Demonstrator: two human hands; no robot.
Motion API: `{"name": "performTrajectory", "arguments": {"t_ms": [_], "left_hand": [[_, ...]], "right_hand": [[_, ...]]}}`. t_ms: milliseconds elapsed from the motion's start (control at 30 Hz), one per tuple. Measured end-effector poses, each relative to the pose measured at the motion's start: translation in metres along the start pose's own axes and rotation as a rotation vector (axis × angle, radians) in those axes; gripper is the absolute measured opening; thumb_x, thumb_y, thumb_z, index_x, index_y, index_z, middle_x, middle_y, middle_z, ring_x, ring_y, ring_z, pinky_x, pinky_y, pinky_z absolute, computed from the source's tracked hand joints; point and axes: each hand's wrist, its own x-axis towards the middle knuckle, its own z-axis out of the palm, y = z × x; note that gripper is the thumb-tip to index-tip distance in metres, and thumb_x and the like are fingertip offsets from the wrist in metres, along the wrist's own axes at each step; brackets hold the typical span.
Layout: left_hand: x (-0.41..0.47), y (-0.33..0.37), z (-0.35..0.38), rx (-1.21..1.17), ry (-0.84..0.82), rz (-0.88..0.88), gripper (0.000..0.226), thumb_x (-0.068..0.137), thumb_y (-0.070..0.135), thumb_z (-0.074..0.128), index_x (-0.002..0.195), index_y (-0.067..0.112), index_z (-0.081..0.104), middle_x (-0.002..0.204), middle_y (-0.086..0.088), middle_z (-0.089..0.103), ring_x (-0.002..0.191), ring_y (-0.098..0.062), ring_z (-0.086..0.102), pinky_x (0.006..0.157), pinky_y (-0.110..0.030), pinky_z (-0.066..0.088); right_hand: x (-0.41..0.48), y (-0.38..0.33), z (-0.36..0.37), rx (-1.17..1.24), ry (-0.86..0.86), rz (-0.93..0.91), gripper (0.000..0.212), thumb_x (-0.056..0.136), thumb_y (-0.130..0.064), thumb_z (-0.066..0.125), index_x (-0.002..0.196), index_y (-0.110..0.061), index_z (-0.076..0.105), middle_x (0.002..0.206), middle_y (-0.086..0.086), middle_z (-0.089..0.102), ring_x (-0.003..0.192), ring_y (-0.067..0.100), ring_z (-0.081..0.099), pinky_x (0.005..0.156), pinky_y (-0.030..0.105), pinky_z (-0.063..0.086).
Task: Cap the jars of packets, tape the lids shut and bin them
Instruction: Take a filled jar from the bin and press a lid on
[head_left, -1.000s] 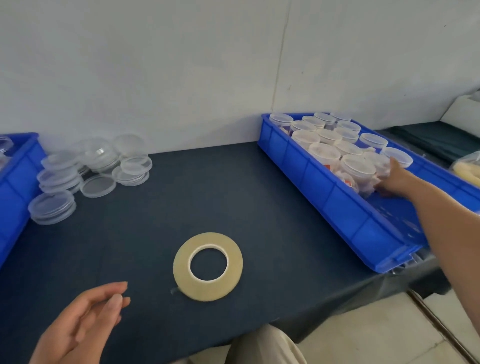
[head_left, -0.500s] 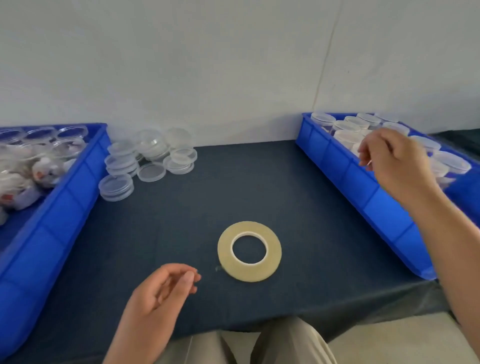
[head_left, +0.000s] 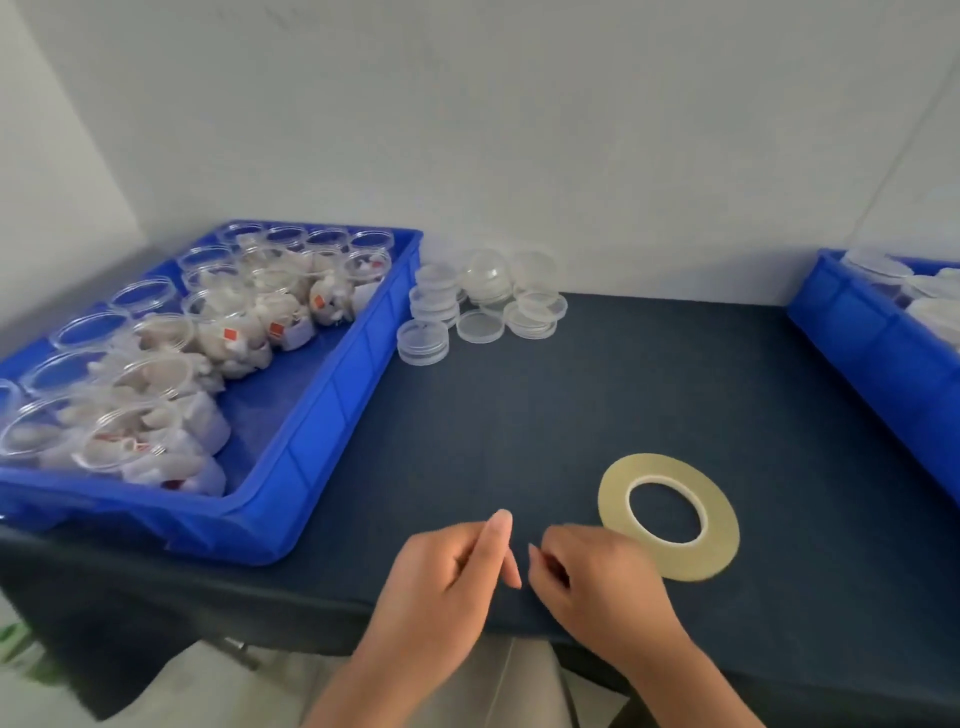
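Note:
A flat roll of yellowish tape (head_left: 680, 564) lies on the dark table (head_left: 519, 415) near its front edge. My left hand (head_left: 447, 577) hovers just left of the roll, index finger and thumb straight, holding nothing. My right hand (head_left: 597, 582) is beside it, touching the roll's near-left edge, fingers curled; nothing shows in it. Several open jars of white packets (head_left: 234, 338) fill the blue bin (head_left: 311, 457) on the left. Clear lids (head_left: 483, 301) are stacked behind the bin's right corner. Capped jars (head_left: 930, 306) sit in a second blue bin (head_left: 872, 353) at the right edge.
A white wall runs behind the table. The table's front edge passes just under both wrists, with my lap below it. Dark cloth lies bare between the two bins and behind the tape roll.
My right hand has come back from the right bin to the table front, beside my left hand. The view has swung left, bringing the left bin fully into sight.

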Motion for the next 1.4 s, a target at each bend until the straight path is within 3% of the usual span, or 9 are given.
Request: {"name": "performTrajectory", "arguments": {"t_ms": [267, 367, 467, 567, 733, 900, 1033, 1200, 1400], "left_hand": [[0.069, 0.028, -0.115, 0.368, 0.232, 0.072, 0.034, 0.091, 0.072, 0.053, 0.092, 0.043, 0.071, 0.073, 0.020, 0.069, 0.061, 0.000, 0.061, 0.057, -0.020, 0.044], [0.127, 0.022, -0.174, 0.579, 0.135, -0.071, 0.024, 0.092, 0.063, 0.059, 0.091, 0.042, 0.070, 0.093, 0.025, 0.072, 0.083, 0.001, 0.067, 0.078, -0.033, 0.054], [0.192, 0.008, -0.202, 0.814, 0.017, -0.088, 0.012, 0.100, 0.036, 0.060, 0.100, 0.033, 0.071, 0.102, 0.010, 0.068, 0.097, -0.018, 0.065, 0.087, -0.035, 0.049], [0.249, -0.004, -0.201, 0.883, 0.021, -0.087, 0.027, 0.104, 0.021, 0.056, 0.126, 0.017, 0.070, 0.123, -0.004, 0.069, 0.112, -0.029, 0.066, 0.090, -0.040, 0.051], [0.311, -0.023, -0.184, 0.915, 0.001, -0.061, 0.071, 0.098, 0.005, 0.055, 0.162, 0.028, 0.039, 0.163, -0.010, 0.044, 0.138, -0.037, 0.054, 0.107, -0.049, 0.049], [0.343, -0.040, -0.181, 0.847, 0.062, -0.116, 0.065, 0.098, 0.010, 0.058, 0.158, 0.026, 0.040, 0.157, -0.009, 0.051, 0.132, -0.036, 0.058, 0.093, -0.040, 0.046], [0.354, -0.053, -0.187, 0.931, 0.046, -0.150, 0.049, 0.102, 0.017, 0.058, 0.151, 0.014, 0.051, 0.150, -0.016, 0.056, 0.128, -0.039, 0.060, 0.099, -0.046, 0.050], [0.347, -0.054, -0.184, 0.991, 0.203, -0.058, 0.019, 0.101, 0.014, 0.059, 0.098, 0.010, 0.077, 0.110, -0.015, 0.073, 0.089, -0.032, 0.065, 0.076, -0.039, 0.050], [0.318, 0.007, -0.193, 0.947, 0.433, 0.161, 0.020, 0.103, 0.029, 0.062, 0.108, 0.012, 0.072, 0.131, -0.019, 0.056, 0.104, -0.041, 0.064, 0.086, -0.046, 0.050]], "right_hand": [[0.001, 0.006, 0.009, -0.017, 0.021, -0.027, 0.045, 0.095, -0.034, 0.073, 0.063, -0.023, 0.042, 0.057, -0.009, 0.042, 0.049, 0.012, 0.041, 0.043, 0.037, 0.038], [0.001, 0.005, 0.009, -0.024, 0.016, -0.017, 0.046, 0.094, -0.034, 0.074, 0.063, -0.023, 0.043, 0.057, -0.009, 0.043, 0.049, 0.012, 0.042, 0.042, 0.037, 0.040], [0.002, 0.005, 0.009, -0.024, -0.002, -0.002, 0.045, 0.095, -0.035, 0.073, 0.063, -0.023, 0.044, 0.057, -0.008, 0.044, 0.049, 0.013, 0.044, 0.044, 0.038, 0.043], [0.002, 0.005, 0.009, -0.018, 0.012, -0.016, 0.046, 0.092, -0.032, 0.077, 0.063, -0.022, 0.044, 0.057, -0.009, 0.043, 0.048, 0.012, 0.043, 0.043, 0.038, 0.043], [0.007, 0.005, 0.010, -0.026, 0.038, -0.040, 0.047, 0.082, -0.025, 0.088, 0.061, -0.020, 0.047, 0.055, -0.007, 0.045, 0.046, 0.014, 0.044, 0.040, 0.035, 0.040], [0.010, 0.007, 0.016, -0.068, 0.048, -0.034, 0.048, 0.076, -0.030, 0.089, 0.058, -0.021, 0.046, 0.053, -0.008, 0.044, 0.042, 0.013, 0.043, 0.037, 0.028, 0.035], [0.012, 0.005, 0.018, -0.040, 0.112, -0.022, 0.043, 0.085, -0.043, 0.068, 0.057, -0.022, 0.045, 0.053, -0.008, 0.043, 0.041, 0.013, 0.042, 0.034, 0.028, 0.036], [0.012, 0.002, 0.014, -0.034, 0.088, -0.008, 0.042, 0.088, -0.048, 0.061, 0.059, -0.024, 0.044, 0.054, -0.009, 0.043, 0.043, 0.011, 0.042, 0.037, 0.028, 0.037], [0.010, 0.004, 0.014, -0.026, 0.076, -0.009, 0.043, 0.090, -0.049, 0.062, 0.061, -0.025, 0.042, 0.055, -0.009, 0.043, 0.044, 0.011, 0.042, 0.038, 0.030, 0.037]]}}
